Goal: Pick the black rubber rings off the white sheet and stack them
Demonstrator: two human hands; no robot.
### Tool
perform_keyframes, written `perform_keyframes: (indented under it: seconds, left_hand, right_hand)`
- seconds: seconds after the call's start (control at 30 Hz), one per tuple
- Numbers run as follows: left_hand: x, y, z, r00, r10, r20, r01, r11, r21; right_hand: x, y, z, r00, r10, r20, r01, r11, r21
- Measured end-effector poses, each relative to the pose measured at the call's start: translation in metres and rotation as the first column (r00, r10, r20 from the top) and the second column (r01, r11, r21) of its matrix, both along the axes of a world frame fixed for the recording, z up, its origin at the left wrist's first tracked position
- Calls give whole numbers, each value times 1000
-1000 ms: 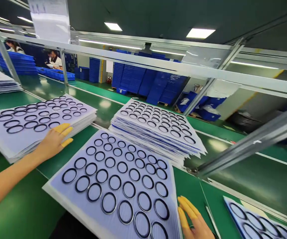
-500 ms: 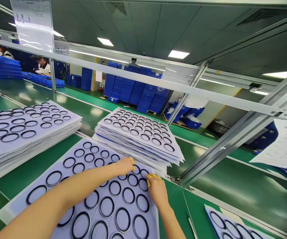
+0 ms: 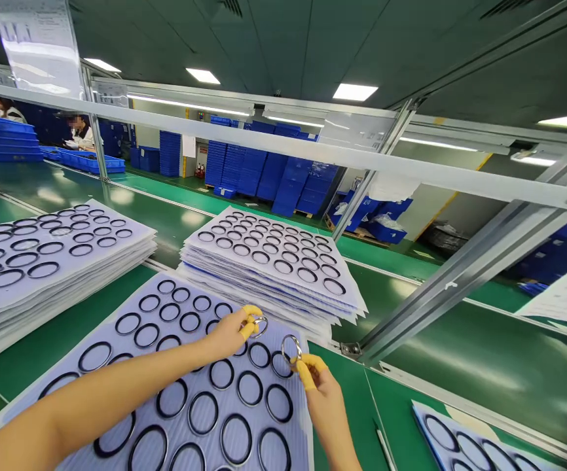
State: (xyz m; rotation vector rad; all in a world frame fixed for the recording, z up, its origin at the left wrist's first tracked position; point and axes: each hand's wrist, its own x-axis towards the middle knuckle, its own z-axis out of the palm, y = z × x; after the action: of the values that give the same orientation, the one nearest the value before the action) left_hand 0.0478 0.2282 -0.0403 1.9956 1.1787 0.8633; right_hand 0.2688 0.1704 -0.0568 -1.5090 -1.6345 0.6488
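Note:
Between its yellow-covered fingertips, my left hand (image 3: 234, 330) pinches a shiny metal ring (image 3: 260, 326). Another metal ring (image 3: 291, 348) is pinched upright by my right hand (image 3: 320, 383), whose fingertips also wear yellow covers. Both rings are raised above a pale foam sheet (image 3: 13, 413) set with rows of black-edged rings, such as one ring (image 3: 236, 439) near the front. My left forearm crosses over this sheet and hides some of its rings.
Behind the sheet stands a stack of ring-covered sheets (image 3: 264, 288), with another stack (image 3: 91, 275) to the left. A metal post (image 3: 440, 288) slants up at right. A pen-like stick (image 3: 385, 450) and more rings on a sheet (image 3: 440, 451) lie lower right. People sit far left.
Both hands have risen off the sheet, each now with a ring in its fingertips. My left hand has shifted slightly left, my right slightly right. The view has turned a little.

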Motion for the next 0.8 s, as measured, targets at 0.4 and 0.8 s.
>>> perform_keyframes:
  seconds: [0.4,0.8]
  left_hand:
    - [-38,-144,47,849,-113,516,363,835,-413]
    - [-36,-179,42,807,-243,539,439,857,-270]
  right_hand:
    - [-70,-121,27,235,-108,-966,-409,891,-198]
    - [-78,-148,44,257,-161,-953,-287,929,-235]
